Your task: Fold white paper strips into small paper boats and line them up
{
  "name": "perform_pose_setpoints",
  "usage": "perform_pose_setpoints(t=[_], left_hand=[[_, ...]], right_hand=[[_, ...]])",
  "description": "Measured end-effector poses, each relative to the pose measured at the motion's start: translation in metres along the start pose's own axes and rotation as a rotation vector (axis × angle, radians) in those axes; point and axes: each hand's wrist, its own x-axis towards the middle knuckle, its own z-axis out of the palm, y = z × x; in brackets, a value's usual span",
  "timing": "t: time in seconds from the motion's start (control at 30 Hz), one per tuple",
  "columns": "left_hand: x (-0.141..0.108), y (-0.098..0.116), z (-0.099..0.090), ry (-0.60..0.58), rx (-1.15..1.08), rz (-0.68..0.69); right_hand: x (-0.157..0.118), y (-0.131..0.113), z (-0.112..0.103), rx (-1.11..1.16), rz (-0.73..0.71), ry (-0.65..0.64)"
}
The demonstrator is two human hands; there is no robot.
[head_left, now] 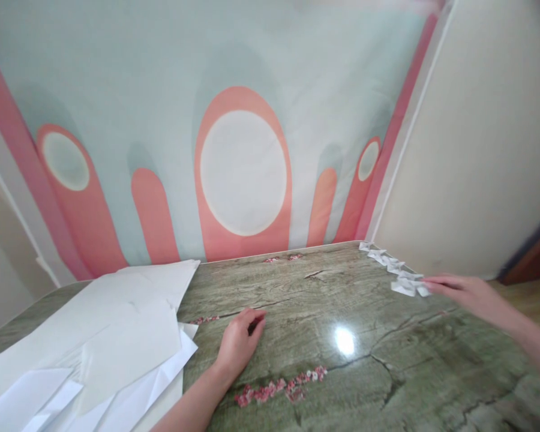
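My left hand rests on the wood-patterned table, its fingers curled in toward the thumb. Nothing shows in that hand. At the right edge of the table, my right hand reaches out with its fingertips pinched on a small white folded paper piece. This piece is the nearest of several similar folded papers lined up along the table's far right edge. Just left of my left hand lie white paper sheets in a loose, overlapping stack.
The table has a printed pattern of cracks and pink flowers. A light glare shines on its surface. Behind it hangs a backdrop with coral arches, and a pale wall rises at the right.
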Motion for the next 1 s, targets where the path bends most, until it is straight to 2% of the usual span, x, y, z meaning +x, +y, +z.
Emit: perform_pose_setpoints(t=[0.03,0.1,0.2,0.27,0.33,0.4,0.53,0.87,1.0], left_hand=[[0.0,0.0,0.0,-0.003,0.0,0.002],[0.0,0.0,0.0,-0.009,0.001,0.003],[0.0,0.0,0.0,-0.016,0.005,0.008],[0.0,0.0,0.0,-0.018,0.006,0.012],[0.0,0.001,0.0,-0.021,0.007,0.016],[0.0,0.001,-0.001,-0.025,0.007,0.02],[0.001,0.001,-0.001,-0.018,0.012,0.031],[0.001,0.002,-0.002,-0.03,0.012,0.037],[0.001,0.002,-0.002,-0.033,0.011,0.032]], right_hand=[[-0.001,0.026,-0.015,-0.006,0.046,-0.183],[-0.003,0.079,-0.04,-0.042,0.12,-0.3],[-0.004,0.14,-0.057,-0.073,0.167,-0.325],[-0.003,0.157,-0.056,-0.061,0.187,-0.337],[-0.001,0.155,-0.051,-0.039,0.177,-0.374],[0.001,0.142,-0.045,-0.015,0.148,-0.421],[0.007,0.119,-0.037,0.008,0.18,-0.414],[0.017,0.121,-0.029,0.001,0.141,-0.45],[0.016,0.108,-0.027,-0.013,0.107,-0.371]])
